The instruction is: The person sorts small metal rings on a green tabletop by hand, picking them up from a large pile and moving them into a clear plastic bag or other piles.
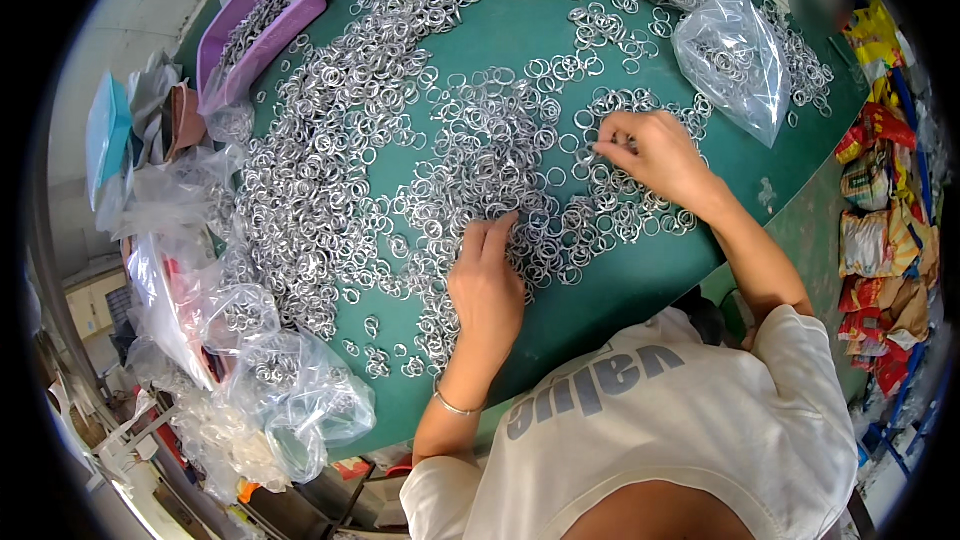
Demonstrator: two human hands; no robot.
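Observation:
Silver metal rings (490, 140) of several sizes lie in loose heaps on a green table (490, 35). My left hand (487, 285) rests at the near edge of the middle heap. Its fingers are stretched out and somewhat apart, with the tips against the rings. Farther right, my right hand (660, 160) hovers low over a thinner spread of rings (625, 200). Its fingers are curled, thumb tip close to the forefinger; whatever lies between them is too small to make out. A thin bracelet (455, 406) circles my left wrist.
At the far left a purple bin (305, 10) holds small grey metal parts. Clear plastic bags (735, 65) with rings lie at the back right. More plastic bags (300, 400) crowd the left edge. Colourful packages (870, 240) are piled beyond the table's right edge.

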